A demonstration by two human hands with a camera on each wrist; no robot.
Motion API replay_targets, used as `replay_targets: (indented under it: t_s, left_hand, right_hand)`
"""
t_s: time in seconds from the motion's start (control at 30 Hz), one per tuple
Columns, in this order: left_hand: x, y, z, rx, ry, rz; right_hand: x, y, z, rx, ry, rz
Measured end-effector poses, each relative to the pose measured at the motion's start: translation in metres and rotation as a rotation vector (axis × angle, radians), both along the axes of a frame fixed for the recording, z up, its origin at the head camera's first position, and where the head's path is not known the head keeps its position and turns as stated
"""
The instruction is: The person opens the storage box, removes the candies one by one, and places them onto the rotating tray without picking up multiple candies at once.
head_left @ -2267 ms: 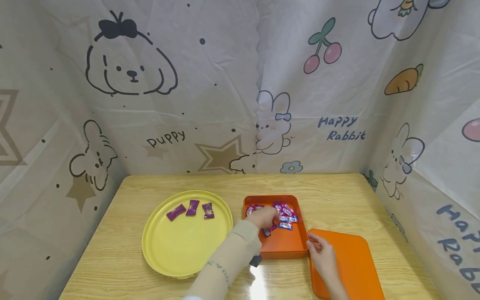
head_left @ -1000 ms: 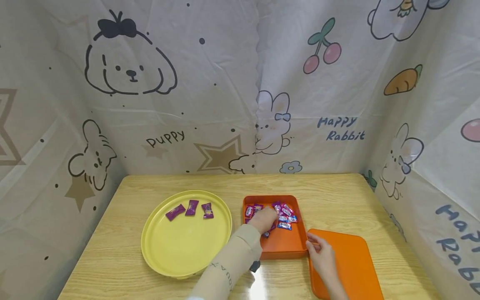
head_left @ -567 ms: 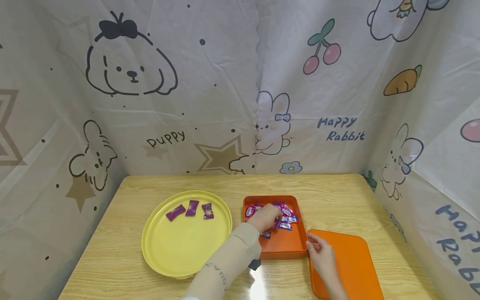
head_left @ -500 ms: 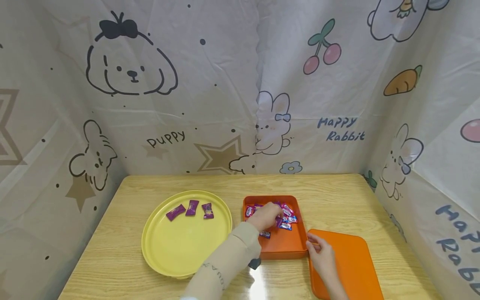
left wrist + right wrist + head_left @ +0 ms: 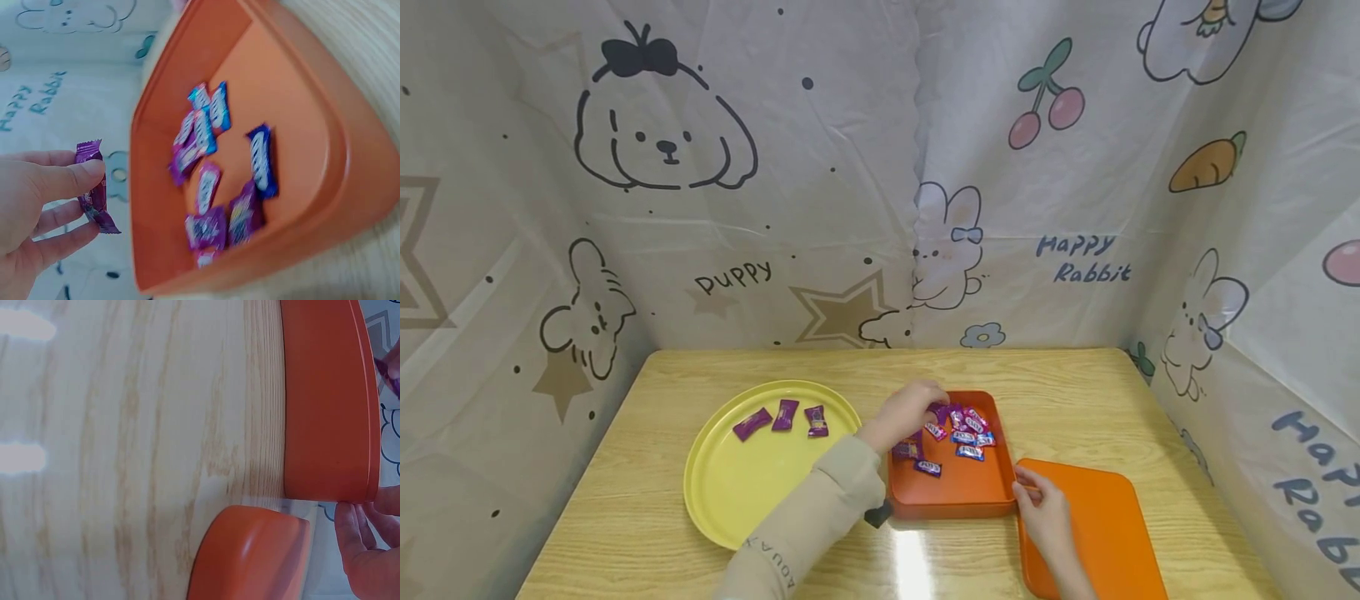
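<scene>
My left hand (image 5: 904, 414) pinches a purple-wrapped candy (image 5: 94, 197) between thumb and fingers, over the left side of the orange box (image 5: 953, 509). Inside the box lie several wrapped candies: purple ones (image 5: 245, 215), pink ones (image 5: 208, 187), light blue ones (image 5: 219, 107) and a dark blue one (image 5: 928, 468). At the box's right side, my right hand (image 5: 1047, 512) grips the wall near the front corner, its fingertips at the rim in the right wrist view. A yellow round tray (image 5: 752, 492) to the left carries three purple candies (image 5: 785, 415) near its back edge.
An orange lid (image 5: 1105, 525) lies flat on the wooden table (image 5: 1052, 392) to the right of the box, partly under my right forearm. Behind and on both sides hangs a printed cloth (image 5: 850, 167).
My left hand has lifted from among the candies and moved back and left with a purple candy in it, uncovering others in the box. The right hand keeps its place.
</scene>
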State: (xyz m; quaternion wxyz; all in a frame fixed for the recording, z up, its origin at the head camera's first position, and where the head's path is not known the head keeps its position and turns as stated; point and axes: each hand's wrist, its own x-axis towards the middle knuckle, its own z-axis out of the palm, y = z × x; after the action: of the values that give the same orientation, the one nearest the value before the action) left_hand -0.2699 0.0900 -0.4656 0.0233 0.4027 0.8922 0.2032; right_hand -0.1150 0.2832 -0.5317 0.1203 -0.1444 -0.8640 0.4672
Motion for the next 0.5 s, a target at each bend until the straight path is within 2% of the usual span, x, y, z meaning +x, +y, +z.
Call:
replay_targets:
  t_s: [0.2, 0.37, 0.5]
  left_hand:
    - [-0.007, -0.038, 0.009, 0.089, 0.051, 0.022]
    - [-0.011, -0.08, 0.008, 0.14, 0.058, 0.091]
    - [-0.011, -0.117, 0.004, 0.14, 0.083, 0.165]
  right_hand:
    - [-0.001, 0.0, -0.001, 0.004, -0.016, -0.006]
    - [-0.001, 0.001, -0.002, -0.005, -0.033, -0.005]
    - [-0.001, 0.002, -0.002, -0.013, -0.034, 0.004]
